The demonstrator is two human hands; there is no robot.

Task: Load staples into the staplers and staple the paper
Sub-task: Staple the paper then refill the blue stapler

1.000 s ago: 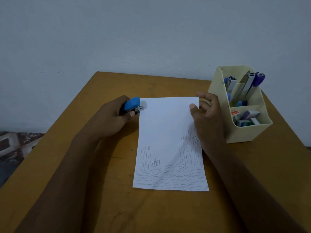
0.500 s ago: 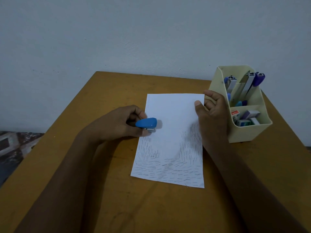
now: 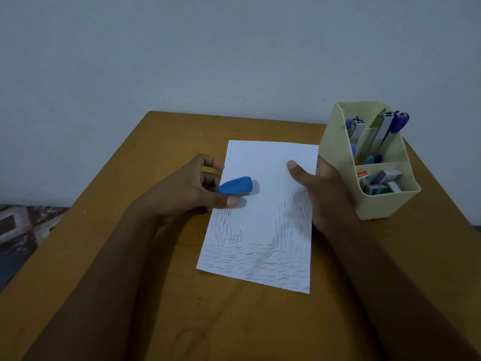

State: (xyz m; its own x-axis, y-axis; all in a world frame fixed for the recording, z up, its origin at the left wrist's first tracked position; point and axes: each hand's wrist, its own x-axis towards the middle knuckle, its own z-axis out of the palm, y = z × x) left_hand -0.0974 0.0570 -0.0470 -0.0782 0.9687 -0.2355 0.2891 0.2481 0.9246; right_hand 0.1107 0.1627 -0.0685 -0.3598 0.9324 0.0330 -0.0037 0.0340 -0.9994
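A: Where is the blue stapler (image 3: 235, 187)?

B: The left hand (image 3: 187, 194) grips it, the fingers curled around its back and the thumb under it. Its nose is over the left edge of the paper (image 3: 263, 225).

A: And the paper?

B: It lies on the desk (image 3: 156, 308), nearer the far edge. The right hand (image 3: 320, 194) holds its right edge, with the thumb on top; the other fingers are hidden.

A: Anything else?

B: A cream organizer (image 3: 385, 204) at the far right corner of the desk, with more staplers (image 3: 382, 131) and small boxes (image 3: 382, 182) inside.
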